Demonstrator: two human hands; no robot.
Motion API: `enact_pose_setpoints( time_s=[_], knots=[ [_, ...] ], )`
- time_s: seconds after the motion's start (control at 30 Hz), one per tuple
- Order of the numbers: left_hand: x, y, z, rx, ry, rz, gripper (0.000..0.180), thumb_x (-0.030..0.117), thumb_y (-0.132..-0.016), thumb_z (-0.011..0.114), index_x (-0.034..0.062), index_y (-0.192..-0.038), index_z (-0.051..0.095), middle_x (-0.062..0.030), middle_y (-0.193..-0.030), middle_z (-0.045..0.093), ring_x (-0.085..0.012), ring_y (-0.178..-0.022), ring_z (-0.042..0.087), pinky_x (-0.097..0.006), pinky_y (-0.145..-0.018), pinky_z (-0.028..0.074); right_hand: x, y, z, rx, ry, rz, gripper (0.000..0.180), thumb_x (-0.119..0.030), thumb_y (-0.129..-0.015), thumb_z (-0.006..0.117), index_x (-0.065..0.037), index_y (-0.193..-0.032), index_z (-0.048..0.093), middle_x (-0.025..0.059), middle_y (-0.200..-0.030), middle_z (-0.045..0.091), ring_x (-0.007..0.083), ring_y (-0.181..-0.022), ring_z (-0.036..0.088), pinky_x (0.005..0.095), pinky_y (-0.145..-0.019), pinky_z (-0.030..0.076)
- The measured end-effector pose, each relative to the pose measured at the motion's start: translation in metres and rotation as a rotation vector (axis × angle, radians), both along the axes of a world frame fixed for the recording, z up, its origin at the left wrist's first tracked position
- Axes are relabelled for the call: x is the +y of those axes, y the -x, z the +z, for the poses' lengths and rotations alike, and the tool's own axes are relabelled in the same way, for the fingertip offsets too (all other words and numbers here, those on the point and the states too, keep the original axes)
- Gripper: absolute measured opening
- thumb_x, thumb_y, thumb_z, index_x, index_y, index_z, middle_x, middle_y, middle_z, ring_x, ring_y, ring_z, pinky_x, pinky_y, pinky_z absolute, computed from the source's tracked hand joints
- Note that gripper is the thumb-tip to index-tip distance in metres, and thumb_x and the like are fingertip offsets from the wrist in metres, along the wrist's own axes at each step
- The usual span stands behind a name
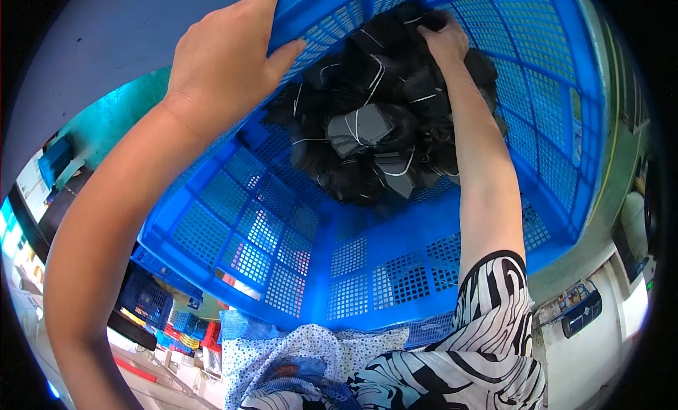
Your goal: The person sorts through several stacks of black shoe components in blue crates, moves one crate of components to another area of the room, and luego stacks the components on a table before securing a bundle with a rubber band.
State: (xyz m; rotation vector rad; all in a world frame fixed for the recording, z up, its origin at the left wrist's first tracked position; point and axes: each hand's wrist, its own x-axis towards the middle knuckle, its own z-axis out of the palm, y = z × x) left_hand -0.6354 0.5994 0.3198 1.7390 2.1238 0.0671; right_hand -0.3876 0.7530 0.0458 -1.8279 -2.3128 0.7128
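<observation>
A large blue plastic crate (367, 297) with mesh walls stands tilted in front of me. My left hand (226, 53) grips its rim at the upper left, the thumb over the inside and the other fingers partly out of sight. Inside, several dark bundles of flat pieces (360, 127) lie heaped, many tied with thin white bands. A greyish bundle (364, 126) sits on top of the heap. My right hand (445, 39) reaches deep into the crate's far end, its fingers closed around a black bundle (432, 20).
A dark blue-grey surface (120, 43) borders the crate at the upper left. More blue crates (145, 297) and stacked coloured bins (187, 329) stand at lower left. On the right are a greenish floor (607, 219) and a dark blue basket-like object (583, 315).
</observation>
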Motion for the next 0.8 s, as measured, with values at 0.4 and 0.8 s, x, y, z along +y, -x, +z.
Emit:
enact_pose_setpoints(
  time_s=[0.4, 0.8],
  knots=[
    [-0.006, 0.011, -0.004, 0.050, 0.003, -0.029, 0.052, 0.029, -0.078, 0.067, 0.0068, -0.120, 0.044, -0.0204, -0.083, 0.063, -0.0400, -0.080, 0.061, -0.047, -0.068, 0.048, -0.165, -0.168, 0.249, 0.667, -0.016, -0.557, 0.053, 0.008, -0.069, 0.070, -0.001, -0.117, 0.049, 0.0104, -0.115, 0.055, 0.0200, -0.108, 0.053, 0.0337, -0.098, 0.040],
    [0.005, -0.002, -0.006, 0.036, -0.073, -0.018, 0.056, 0.030, -0.078, 0.069, 0.0025, -0.120, 0.044, -0.0209, -0.083, 0.064, -0.0402, -0.078, 0.061, -0.046, -0.067, 0.048, -0.241, -0.421, 0.299, -0.254, -0.361, -0.644, 0.050, -0.009, -0.081, 0.068, -0.005, -0.127, 0.049, 0.0138, -0.125, 0.052, 0.0234, -0.111, 0.051, 0.0335, -0.095, 0.039]
  ],
)
